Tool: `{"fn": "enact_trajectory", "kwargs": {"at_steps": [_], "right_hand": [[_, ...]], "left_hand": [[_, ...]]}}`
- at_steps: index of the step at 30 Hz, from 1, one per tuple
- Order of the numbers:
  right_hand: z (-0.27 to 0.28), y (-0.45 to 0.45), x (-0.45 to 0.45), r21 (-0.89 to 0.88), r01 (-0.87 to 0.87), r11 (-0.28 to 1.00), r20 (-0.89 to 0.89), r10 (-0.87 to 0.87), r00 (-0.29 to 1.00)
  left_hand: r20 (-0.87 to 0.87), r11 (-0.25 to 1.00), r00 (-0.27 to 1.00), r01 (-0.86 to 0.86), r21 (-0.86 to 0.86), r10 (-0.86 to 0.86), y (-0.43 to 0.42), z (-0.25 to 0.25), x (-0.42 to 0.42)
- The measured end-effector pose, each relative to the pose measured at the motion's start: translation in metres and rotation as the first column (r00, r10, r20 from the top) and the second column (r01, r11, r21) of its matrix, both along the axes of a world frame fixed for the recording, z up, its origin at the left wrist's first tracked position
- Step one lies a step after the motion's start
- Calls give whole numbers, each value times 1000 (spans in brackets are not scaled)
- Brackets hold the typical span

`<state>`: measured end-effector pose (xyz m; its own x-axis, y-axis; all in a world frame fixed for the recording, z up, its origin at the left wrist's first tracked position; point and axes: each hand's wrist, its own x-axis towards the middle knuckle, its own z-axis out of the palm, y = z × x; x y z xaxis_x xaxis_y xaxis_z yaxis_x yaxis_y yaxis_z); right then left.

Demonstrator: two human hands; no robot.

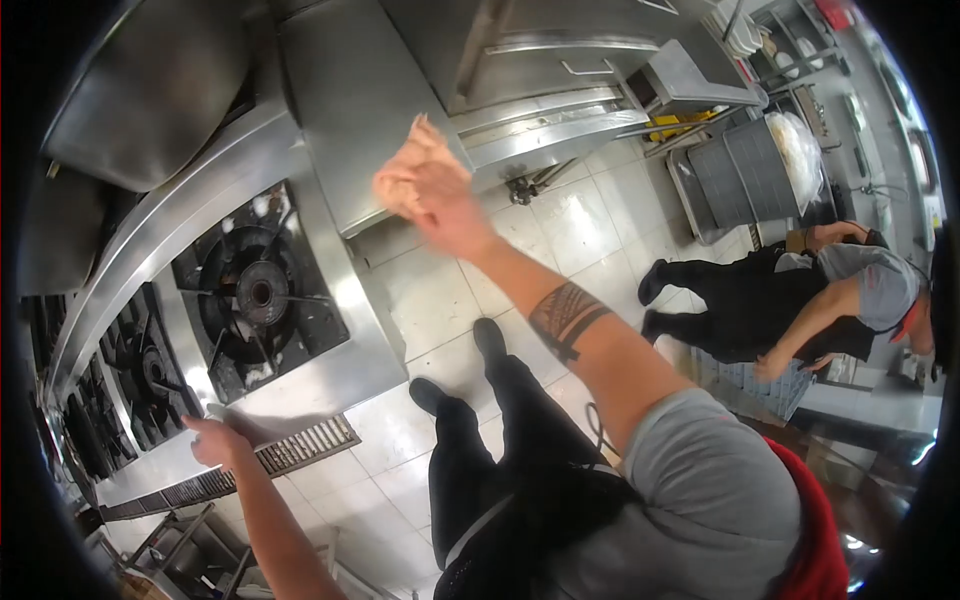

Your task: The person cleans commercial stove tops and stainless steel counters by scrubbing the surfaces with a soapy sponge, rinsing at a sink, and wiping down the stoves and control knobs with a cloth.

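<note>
My right hand (445, 205) is closed on a crumpled peach-coloured cloth (415, 165), slightly blurred, above the corner of a steel counter (350, 90). My left hand (215, 442) is lower left, at the front edge of the gas stove (330, 375), with a finger stretched out towards the burners. A small pale greenish thing (215, 410) shows beside its fingers; I cannot tell whether they touch it. The nearest burner (262, 290) has a black grate with whitish residue, and no pot stands on it.
Large metal pots (150, 90) stand behind the stove. Steel drawers (570, 70) run along the top. On the right, a co-worker (790, 290) bends over near a grey bin (740, 175) with a plastic bag. A metal rack (190, 550) stands at lower left on the tiled floor (420, 300).
</note>
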<state>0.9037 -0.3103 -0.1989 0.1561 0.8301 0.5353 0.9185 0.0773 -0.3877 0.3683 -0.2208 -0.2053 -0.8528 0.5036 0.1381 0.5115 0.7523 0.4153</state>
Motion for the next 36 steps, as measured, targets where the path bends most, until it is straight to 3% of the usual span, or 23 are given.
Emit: {"fn": "enact_trajectory", "kwargs": {"at_steps": [1, 3, 6, 7, 10, 11, 12, 13, 15, 17, 18, 19, 20, 22, 23, 24, 26, 27, 30, 31, 33, 35, 36], "right_hand": [[-7, -11, 24, -17, 14, 1000, 21, -14, 1000], [-24, -30, 88, -284, 297, 912, -6, -311, 950], [-11, -62, 198, 144, 425, 894, 118, -442, 889], [-1, -71, 239, 55, 411, 910, -1, -411, 911], [-18, -92, 336, 64, 545, 836, -19, -545, 838], [-11, -93, 352, 9, 644, 765, -33, -643, 765], [-11, -91, 358, -20, 693, 720, -38, -694, 719], [-16, -91, 369, -51, 739, 672, -42, -740, 671], [-44, -65, 362, 340, 790, 511, -198, -782, 591], [-29, -56, 316, 372, 807, 459, -285, -770, 570], [-31, -48, 285, 238, 852, 466, -495, -697, 519], [-34, -39, 255, 101, 880, 465, -679, -614, 403], [-35, -30, 213, 163, 860, 483, -595, -647, 476], [-55, -24, 148, 122, 768, 628, -790, -407, 458], [-75, -21, 124, 162, 671, 723, -950, -69, 304], [-87, -25, 114, 174, 589, 789, -978, 68, 199], [-32, -52, 127, 22, 469, 883, -710, -317, 629], [-34, -47, 156, 310, 455, 835, -947, 230, 223], [-33, -52, 285, 696, 434, 571, -564, 810, -162], [-19, -66, 326, 583, 561, 587, -581, 784, -217], [-80, -98, 434, 412, 511, 754, -911, 326, 254], [-53, -87, 428, 80, 754, 651, -925, -234, 301], [-45, -76, 411, 92, 833, 546, -912, -290, 291]], "left_hand": [[-5, 1000, 1000, -5, 3, 5, 0, -1, -1], [27, 1000, 1000, -15, 20, 14, -2, 4, 7], [52, 992, 998, -28, 120, 22, -4, -3, 3], [73, 983, 997, -46, 180, 33, -3, -12, -9], [9, 946, 999, -50, 320, 50, -20, -25, -29], [-134, 941, 991, 75, 330, -32, -31, -20, -8], [-329, 858, 901, 392, 332, -284, -49, -18, 16], [-506, 692, 710, 670, 269, -490, -71, -8, 63], [-339, 377, 450, 889, 260, -826, -120, 18, 171], [-175, 28, 87, 948, 317, -981, -149, 21, 246], [-124, -152, -114, 918, 366, -986, -154, 21, 276], [-59, -269, -262, 943, 198, -963, -149, 28, 299], [31, -390, -391, 920, 34, -920, -143, 33, 318], [72, -438, -436, 899, -14, -897, -131, 23, 337], [120, -471, -462, 880, -58, -879, -126, 17, 343], [124, -479, -470, 876, -56, -874, -124, 14, 345], [120, -488, -475, 863, -126, -871, -125, 9, 342], [128, -483, -469, 865, -132, -874, -126, 7, 341], [125, -436, -421, 889, -141, -898, -127, 5, 338], [121, -433, -418, 889, -151, -900, -126, 5, 338], [118, -416, -401, 896, -154, -908, -124, 2, 338], [47, -415, -413, 898, -148, -910, -123, 0, 337], [45, -402, -400, 905, -140, -915, -124, 1, 337]]}}
